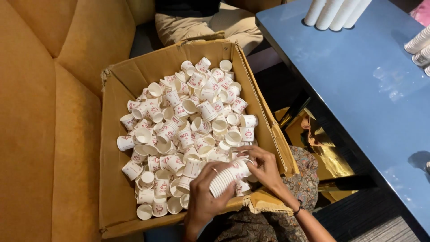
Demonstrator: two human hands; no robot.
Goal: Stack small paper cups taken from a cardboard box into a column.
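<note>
Matt paper cups (188, 130) — corrugated cardboard box (114, 188)

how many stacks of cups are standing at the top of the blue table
3, side by side at the far edge of the blue table: left stack, middle stack, right stack. Their tops are cut off by the frame, so more may be hidden.

Over the cardboard box's (251, 89) near edge, the left hand (204, 197) grips a nested stack of paper cups (228, 175); the right hand (264, 166) touches the stack's far end. Loose cups (179, 130) fill the box.
</note>
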